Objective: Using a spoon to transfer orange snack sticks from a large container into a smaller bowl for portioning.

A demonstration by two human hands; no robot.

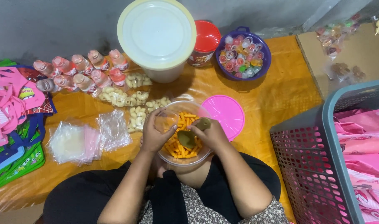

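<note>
A grey wall backs an orange plastic sheet (276, 99) spread over the floor, where a person sits with a clear round tub (182, 135) of orange stick snacks (185, 146) held at the near middle, just in front of their lap. The left hand (155, 133) grips the tub's left rim, fingers curled over the edge and pinching a small clear bag (166, 119) open against it. The right hand (211, 133) is closed around a dull green scoop (190, 136) that dips into the snacks. Just right of the tub lies its pink round lid (227, 114), flat on the sheet.

Beyond the tub, a loose row of small bags filled with pale puffed snacks (127, 97) runs leftward (several overlap one another). Farther back and left stand small pink-capped drink bottles (79, 70) in two rows. A large cream bucket with a white lid (156, 35) stands far centre, a red-lidded jar (205, 43) touching its right side, and a purple bowl of coloured jelly cups (242, 57) just right of that.

At the near left lies a pile of empty clear bags (87, 139), and beyond it, at the left edge, a stack of pink, blue and green cartoon gift bags (13, 124). A grey mesh laundry basket (318, 166) holding pink packs fills the right side, with a sheet of brown cardboard (359, 54) behind it
</note>
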